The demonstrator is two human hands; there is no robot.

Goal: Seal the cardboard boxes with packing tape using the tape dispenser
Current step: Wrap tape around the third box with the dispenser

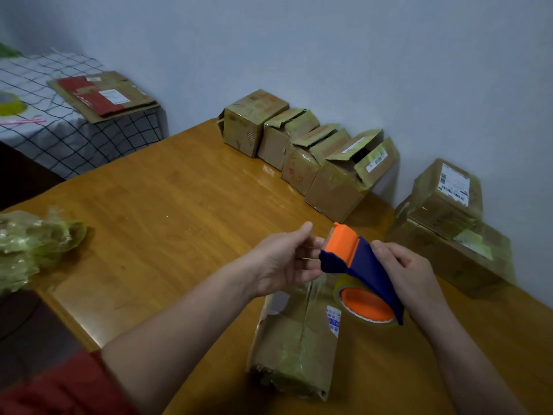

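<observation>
The tape dispenser [359, 265] is held in the air above a closed cardboard box [299, 339] that lies on the table [167, 211] just in front of the person. The dispenser's blue body is gripped from behind by the right hand [410, 271], with the fingers wrapped round it. The left hand [284, 262] is curled at the orange front end, where the free end of the packing tape [339, 292] appears to be pinched (the film is clear, so this cannot be told for certain).

The dispenser is judged to be light, rigid plastic, best taken by its blue body and kept clear of the cutting edge at the front. The tape is expected to be thin, limp and sticky, and liable to fold onto itself unless it is kept taut. The box looks light and somewhat soft, already wrapped in glossy old tape, so it may slide when pressed; it should be steadied from the side.

More boxes [299, 148], several with flaps open, are lined up along the wall.
</observation>
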